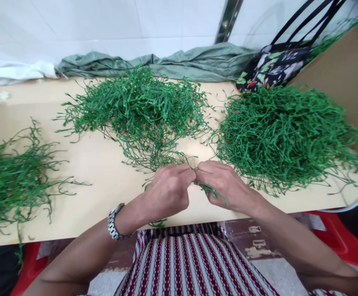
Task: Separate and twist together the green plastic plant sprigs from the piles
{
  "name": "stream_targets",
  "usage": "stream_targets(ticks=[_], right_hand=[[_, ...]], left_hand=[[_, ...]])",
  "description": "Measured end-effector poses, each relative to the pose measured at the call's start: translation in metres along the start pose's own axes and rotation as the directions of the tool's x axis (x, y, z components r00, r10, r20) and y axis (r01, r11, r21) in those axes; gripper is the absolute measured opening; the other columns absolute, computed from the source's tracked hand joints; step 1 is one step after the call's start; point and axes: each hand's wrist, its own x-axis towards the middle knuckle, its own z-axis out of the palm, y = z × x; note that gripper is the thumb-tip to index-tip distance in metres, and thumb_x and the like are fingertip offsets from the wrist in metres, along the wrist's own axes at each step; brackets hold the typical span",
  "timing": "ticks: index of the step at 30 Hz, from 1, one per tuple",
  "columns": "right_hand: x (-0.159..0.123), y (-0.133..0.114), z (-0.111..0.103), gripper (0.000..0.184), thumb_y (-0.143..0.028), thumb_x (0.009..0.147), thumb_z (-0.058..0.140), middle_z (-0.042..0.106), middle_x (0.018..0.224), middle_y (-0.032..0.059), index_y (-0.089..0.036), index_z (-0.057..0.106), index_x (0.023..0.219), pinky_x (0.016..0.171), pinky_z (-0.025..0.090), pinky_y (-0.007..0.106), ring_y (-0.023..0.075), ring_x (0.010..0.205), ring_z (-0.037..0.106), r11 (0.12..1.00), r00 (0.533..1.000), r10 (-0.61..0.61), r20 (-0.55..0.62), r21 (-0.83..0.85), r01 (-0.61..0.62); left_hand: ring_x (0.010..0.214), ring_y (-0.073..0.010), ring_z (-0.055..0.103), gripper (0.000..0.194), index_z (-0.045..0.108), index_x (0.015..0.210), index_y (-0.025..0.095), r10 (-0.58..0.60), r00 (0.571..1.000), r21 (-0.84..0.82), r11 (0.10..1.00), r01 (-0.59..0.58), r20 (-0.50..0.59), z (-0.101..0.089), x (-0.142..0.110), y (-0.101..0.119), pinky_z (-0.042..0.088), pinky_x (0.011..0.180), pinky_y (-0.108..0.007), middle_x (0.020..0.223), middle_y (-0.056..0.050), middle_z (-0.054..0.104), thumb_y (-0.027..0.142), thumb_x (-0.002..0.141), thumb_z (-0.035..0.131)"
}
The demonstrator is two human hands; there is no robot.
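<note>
Both hands meet at the front of the table, fingertips pressed together. My left hand is closed in a pinch, and bits of green show beside and below it. My right hand is also closed, with thin green plant stems sticking out under its fingers. They look like plastic foliage. What exactly lies between the fingertips is mostly hidden. Just beyond the hands spreads a loose heap of green stems. To the right of my right hand sits a denser heap of the same stems.
Another green pile lies at the table's left. Along the wall stretches a grey-green cloth. A floral bag with black straps and a cardboard box stand at the back right. Red stools show below the table.
</note>
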Motion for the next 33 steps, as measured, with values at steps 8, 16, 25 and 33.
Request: stream_targets(ticks=[8,16,25,33], right_hand=[[-0.001,0.003,-0.003,0.012,-0.017,0.087,0.040,0.051,0.077,0.0028,-0.017,0.048,0.080,0.063,0.039,0.024,0.0117,0.069,0.048,0.878,0.938,0.324,-0.123,0.407,-0.251],[0.009,-0.013,0.026,0.026,-0.032,0.079,0.059,0.049,0.067,-0.0027,-0.018,0.056,0.101,0.048,0.034,0.019,0.0068,0.053,0.040,0.629,0.856,0.517,-0.024,0.688,-0.361],[0.005,-0.013,0.012,0.007,-0.022,0.081,0.055,0.055,0.067,0.0000,-0.016,0.058,0.083,0.057,0.038,0.020,0.0089,0.061,0.049,0.895,0.912,0.330,-0.242,0.386,-0.222],[0.000,-0.009,0.011,0.018,-0.009,0.083,0.042,0.050,0.063,0.0027,-0.015,0.056,0.074,0.057,0.034,0.026,0.0132,0.060,0.044,0.977,0.974,0.032,-0.225,-0.200,-0.078]], left_hand=[[0.059,-0.0082,0.043,0.007,0.056,0.062,0.014,-0.400,0.916,-0.805,0.533,0.262,0.033,-0.001,0.006,-0.016,0.035,0.055,-0.021,0.064,0.002,0.049,0.013,0.066,0.062],[0.061,-0.0072,0.047,0.004,0.066,0.064,0.016,-0.528,0.844,-0.933,0.342,0.108,-0.096,0.016,0.003,-0.011,0.039,0.057,-0.020,0.064,0.002,0.051,0.014,0.063,0.070],[0.059,-0.0067,0.046,0.014,0.060,0.069,0.014,-0.532,0.842,-0.913,0.300,0.278,0.082,0.013,0.000,-0.011,0.036,0.055,-0.018,0.064,0.002,0.055,0.024,0.066,0.069],[0.051,-0.0073,0.041,0.019,0.050,0.058,0.012,-0.505,0.799,-0.720,0.416,0.556,0.326,-0.004,0.007,-0.011,0.030,0.049,-0.020,0.052,0.003,0.046,0.022,0.061,0.066]])
